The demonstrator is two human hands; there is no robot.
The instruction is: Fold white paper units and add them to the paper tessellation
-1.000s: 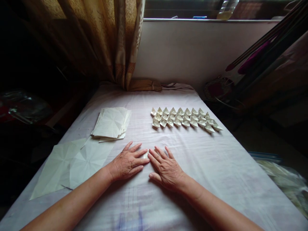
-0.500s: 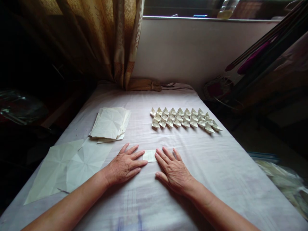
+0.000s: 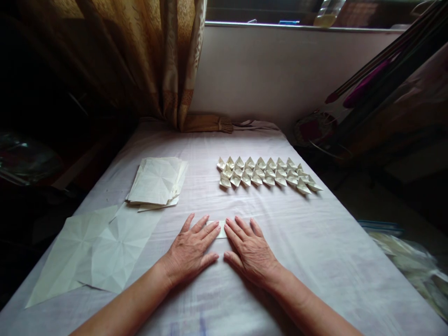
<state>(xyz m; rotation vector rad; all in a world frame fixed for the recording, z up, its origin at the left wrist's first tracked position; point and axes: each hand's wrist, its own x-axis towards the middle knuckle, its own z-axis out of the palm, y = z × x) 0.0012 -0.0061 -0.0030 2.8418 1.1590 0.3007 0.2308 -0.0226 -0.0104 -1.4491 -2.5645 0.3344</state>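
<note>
My left hand (image 3: 192, 250) and my right hand (image 3: 251, 252) lie flat, palms down, side by side on the pale cloth of the table (image 3: 315, 242). Their fingers are stretched out and press on a small folded white paper strip (image 3: 221, 228), which shows only between the fingertips. Farther back to the right, several small folded paper boats (image 3: 268, 173) stand in neat rows. At the back left lies a stack of creased paper squares (image 3: 157, 182).
Two creased unfolded sheets (image 3: 94, 247) lie at the left near the table edge. A brown curtain (image 3: 157, 60) hangs at the back left before a white wall. Dark clutter and rods (image 3: 385, 70) stand to the right; a plastic bag (image 3: 409, 256) lies beside the table.
Both hands slid apart along the paper strip, then came back together over it; the left hand has turned its fingers more forward. The camera shifted slightly right.
</note>
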